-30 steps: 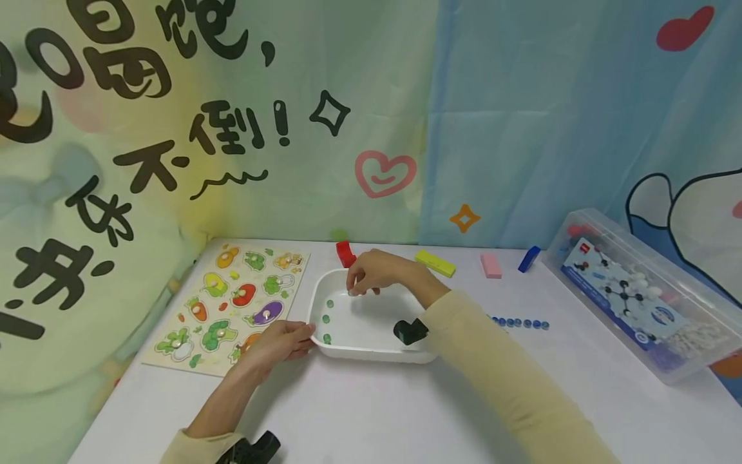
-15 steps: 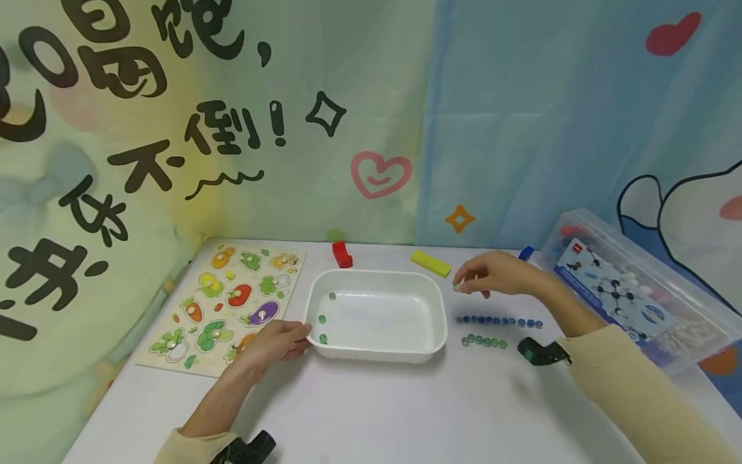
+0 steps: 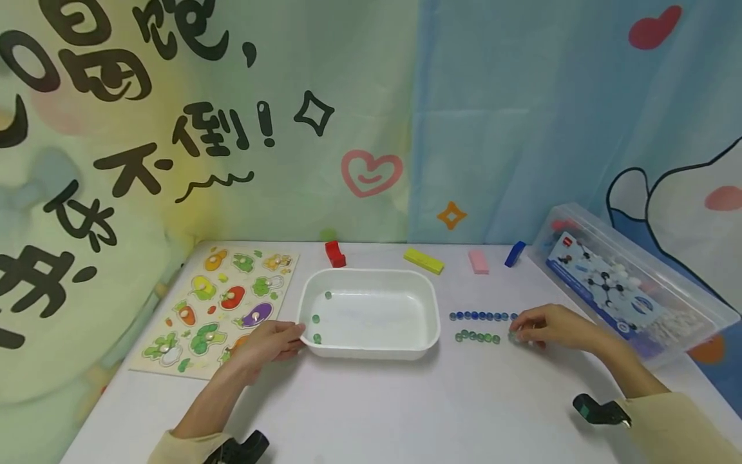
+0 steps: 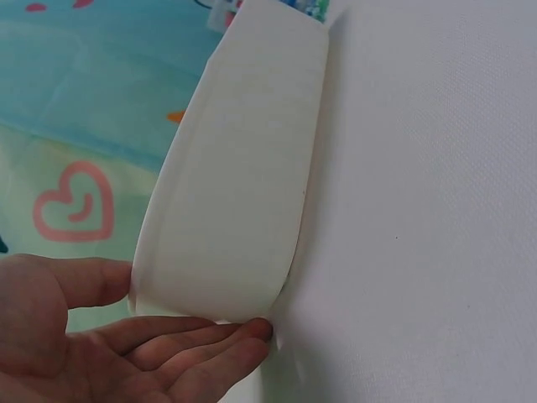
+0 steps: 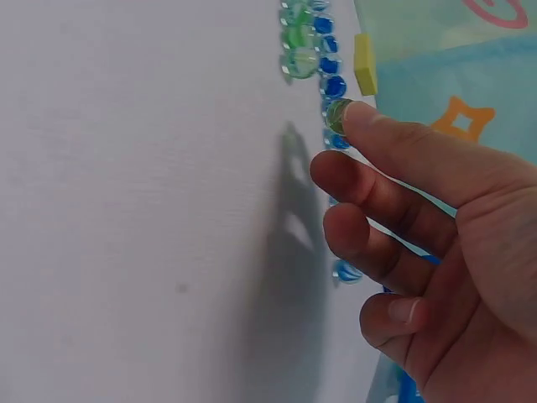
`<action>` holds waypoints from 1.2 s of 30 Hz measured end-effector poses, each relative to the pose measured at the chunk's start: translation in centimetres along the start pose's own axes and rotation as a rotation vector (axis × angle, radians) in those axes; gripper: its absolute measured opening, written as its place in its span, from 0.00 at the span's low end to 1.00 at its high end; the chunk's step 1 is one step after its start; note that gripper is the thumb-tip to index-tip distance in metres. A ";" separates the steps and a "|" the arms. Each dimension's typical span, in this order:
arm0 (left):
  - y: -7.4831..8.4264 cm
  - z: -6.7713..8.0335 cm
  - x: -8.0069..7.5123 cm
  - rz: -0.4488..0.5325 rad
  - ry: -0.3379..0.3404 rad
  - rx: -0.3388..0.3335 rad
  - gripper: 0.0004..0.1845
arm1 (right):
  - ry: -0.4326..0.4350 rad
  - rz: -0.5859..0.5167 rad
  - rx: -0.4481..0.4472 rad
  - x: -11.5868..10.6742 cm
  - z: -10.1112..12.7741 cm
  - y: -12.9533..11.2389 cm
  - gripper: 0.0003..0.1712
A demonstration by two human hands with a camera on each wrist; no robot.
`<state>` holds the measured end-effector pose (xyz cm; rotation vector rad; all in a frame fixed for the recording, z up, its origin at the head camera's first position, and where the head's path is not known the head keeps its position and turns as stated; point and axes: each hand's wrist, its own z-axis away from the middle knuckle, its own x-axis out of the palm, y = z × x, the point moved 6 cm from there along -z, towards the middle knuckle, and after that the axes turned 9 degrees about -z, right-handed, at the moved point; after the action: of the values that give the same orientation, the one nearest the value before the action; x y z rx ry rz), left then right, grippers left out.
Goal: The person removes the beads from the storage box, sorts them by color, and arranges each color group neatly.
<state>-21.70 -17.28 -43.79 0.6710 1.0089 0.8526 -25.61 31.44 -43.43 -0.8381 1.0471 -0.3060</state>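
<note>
A white tray (image 3: 371,353) stands on the table, three green marbles (image 3: 315,319) lying along its left side. My left hand (image 3: 272,347) holds its front left corner; in the left wrist view the thumb is at the rim and the fingers lie under the side wall (image 4: 235,168). My right hand (image 3: 553,328) pinches a green glass marble (image 5: 338,116) at the thumb tip, low over the table. Just left of that hand run a row of blue marbles (image 3: 482,316) and, nearer me, a shorter row of green marbles (image 3: 476,337). The fingers overlap the blue row's right end.
Left of the tray lies a vegetable puzzle board (image 3: 168,364). Behind are a red block (image 3: 335,254), a yellow block (image 3: 424,260), a pink block (image 3: 478,262) and a blue block (image 3: 514,254). A clear plastic box (image 3: 634,283) stands at the right.
My right hand has left the tray with a green marble, passing right and then toward me to the right end of the green row. The left hand stays on the tray corner.
</note>
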 end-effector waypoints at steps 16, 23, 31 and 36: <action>-0.1 0.0 0.0 0.000 0.001 -0.006 0.22 | 0.035 0.039 0.022 1.3 -0.6 0.7 0.13; -0.1 0.0 0.0 -0.007 0.001 0.000 0.23 | 0.043 0.032 0.029 1.5 -0.6 0.3 0.13; -0.1 0.2 0.0 0.002 -0.004 0.000 0.22 | 0.053 0.041 -0.009 1.6 -0.6 -0.1 0.12; 0.0 0.1 0.0 0.003 -0.005 0.005 0.22 | 0.067 0.051 -0.003 1.5 -0.4 -0.1 0.14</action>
<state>-21.61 -17.33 -43.77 0.6784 1.0066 0.8506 -25.22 30.29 -44.42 -0.8077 1.1301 -0.2913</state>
